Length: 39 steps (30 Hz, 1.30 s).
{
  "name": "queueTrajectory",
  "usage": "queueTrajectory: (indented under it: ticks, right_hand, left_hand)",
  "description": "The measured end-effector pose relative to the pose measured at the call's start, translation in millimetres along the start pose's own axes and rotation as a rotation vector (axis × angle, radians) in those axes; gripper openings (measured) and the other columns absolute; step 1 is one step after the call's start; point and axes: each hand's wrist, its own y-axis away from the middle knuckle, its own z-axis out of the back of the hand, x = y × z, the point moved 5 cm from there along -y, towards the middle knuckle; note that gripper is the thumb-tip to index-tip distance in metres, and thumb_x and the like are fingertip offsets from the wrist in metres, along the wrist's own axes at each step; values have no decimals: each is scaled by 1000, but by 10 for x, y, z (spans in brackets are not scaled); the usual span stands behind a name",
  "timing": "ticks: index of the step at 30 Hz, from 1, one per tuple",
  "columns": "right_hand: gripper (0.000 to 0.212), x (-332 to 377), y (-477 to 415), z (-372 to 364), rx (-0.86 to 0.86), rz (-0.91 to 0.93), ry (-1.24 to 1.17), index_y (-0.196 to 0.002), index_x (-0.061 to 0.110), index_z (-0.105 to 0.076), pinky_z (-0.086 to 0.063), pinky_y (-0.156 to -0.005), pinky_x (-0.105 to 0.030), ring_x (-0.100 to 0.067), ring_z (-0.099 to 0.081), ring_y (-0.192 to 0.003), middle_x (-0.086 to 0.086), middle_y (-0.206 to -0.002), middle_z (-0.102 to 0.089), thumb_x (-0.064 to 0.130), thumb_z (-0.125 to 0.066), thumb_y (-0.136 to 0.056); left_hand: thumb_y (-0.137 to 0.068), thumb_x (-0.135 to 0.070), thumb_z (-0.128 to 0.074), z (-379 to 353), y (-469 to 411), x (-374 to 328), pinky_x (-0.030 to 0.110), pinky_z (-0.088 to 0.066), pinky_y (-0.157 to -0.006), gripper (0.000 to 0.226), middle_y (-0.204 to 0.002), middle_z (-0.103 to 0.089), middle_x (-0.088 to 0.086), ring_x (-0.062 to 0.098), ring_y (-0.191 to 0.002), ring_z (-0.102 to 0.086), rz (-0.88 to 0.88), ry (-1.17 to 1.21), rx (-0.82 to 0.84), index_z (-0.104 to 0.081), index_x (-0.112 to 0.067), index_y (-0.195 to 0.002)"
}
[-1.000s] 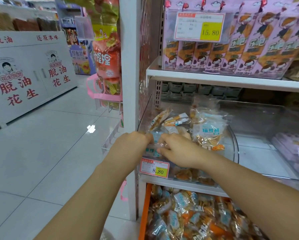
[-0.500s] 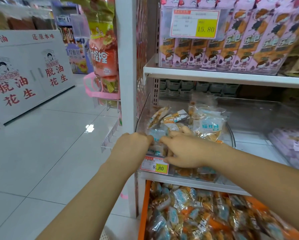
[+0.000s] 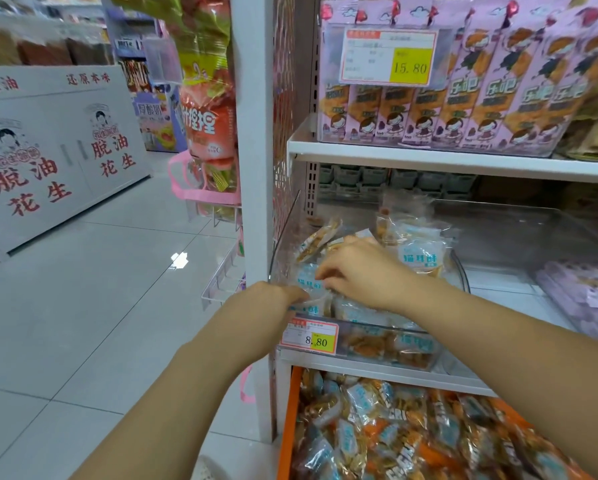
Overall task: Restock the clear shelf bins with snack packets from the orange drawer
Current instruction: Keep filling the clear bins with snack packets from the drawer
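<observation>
Left hand (image 3: 273,299) and right hand (image 3: 363,271) pinch one blue-labelled packet (image 3: 309,280) at the front left corner of the clear bin (image 3: 462,268), atop the other packets (image 3: 419,258). Risk: pressed carelessly, the heap may slide over the low front wall toward the orange drawer (image 3: 287,420) or the floor (image 3: 117,306).
</observation>
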Motion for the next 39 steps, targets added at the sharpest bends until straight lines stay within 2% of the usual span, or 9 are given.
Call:
queueTrajectory:
  ticks: [3, 7, 12, 14, 18, 25, 30, 35, 39]
  right_hand:
    - [22, 53, -96, -156, 133, -19, 139, -112, 31, -67, -26, -98, -36, -21, -40, -115, 3, -112, -63, 31, -58, -92]
    - [17, 54, -163, -182, 139, -38, 175, -103, 32, -69, -26, -101, -38, -22, -40, -113, 5, -103, -62, 30, -63, -87]
    - [21, 44, -170, -233, 122, -78, 219, -97, 28, -67, -23, -95, -38, -22, -37, -110, 3, -92, -52, 13, -57, -87]
    - [22, 41, -170, -234, 100, -103, 200, -96, 25, -68, -22, -90, -36, -20, -36, -105, 2, -92, -52, 9, -56, -86]
    - [19, -25, -204, -246, 82, -125, 111, -92, 27, -67, -23, -99, -36, -21, -41, -110, 1, -100, -59, 11, -58, -86]
    - [19, -113, -200, -280, 27, -99, -30, -94, 24, -69, -25, -95, -32, -10, -36, -94, 12, -84, -51, 10, -60, -86]
    - [6, -168, -213, -319, 16, -73, -96, -87, 25, -67, -26, -92, -30, -8, -36, -87, 20, -68, -44, 19, -65, -86]
    - [3, -192, -206, -360, 7, -76, -110, -89, 24, -66, -25, -92, -29, -8, -31, -88, 19, -67, -41, 22, -67, -86]
    - [3, -200, -211, -369, -4, -71, -118, -88, 24, -65, -24, -92, -29, -8, -32, -89, 19, -67, -42, 22, -67, -86]
  left_hand:
    - [-96, -15, -45, -19, -27, -3, 36, -51, -88, 34, -120, -62, -4, 16, -106, -57, -11, -11, -16, -56, -33, -124]
    - [-94, -14, -50, -24, -74, 14, 34, -52, -82, 28, -110, -64, -6, 15, -98, -59, -30, -60, -54, -55, -33, -114]
    - [-95, -17, -50, -27, -80, -32, 31, -53, -81, 32, -113, -65, -4, 17, -100, -60, -67, -103, -33, -52, -33, -122]
    - [-93, -13, -51, -39, -86, -49, 32, -53, -81, 36, -114, -65, -2, 18, -100, -61, -81, -124, -18, -51, -32, -124]
    - [-94, -9, -49, -52, -107, -63, 33, -53, -77, 38, -109, -65, 2, 21, -96, -61, -77, -131, 20, -50, -31, -125]
    - [-99, -15, -38, -84, -128, -152, 37, -51, -71, 21, -100, -62, 9, 28, -89, -59, -58, -170, 87, -50, -25, -113]
    - [-100, -15, -35, -110, -106, -188, 38, -50, -74, 27, -102, -62, 11, 28, -91, -59, -51, -169, 126, -48, -23, -123]
    - [-99, -15, -36, -133, -108, -192, 35, -43, -68, 22, -105, -61, 14, 28, -86, -55, -25, -146, 195, -50, -17, -116]
    - [-101, -23, -29, -105, -141, -245, 34, -41, -74, 28, -109, -61, 15, 28, -91, -53, -18, -115, 217, -52, -10, -109]
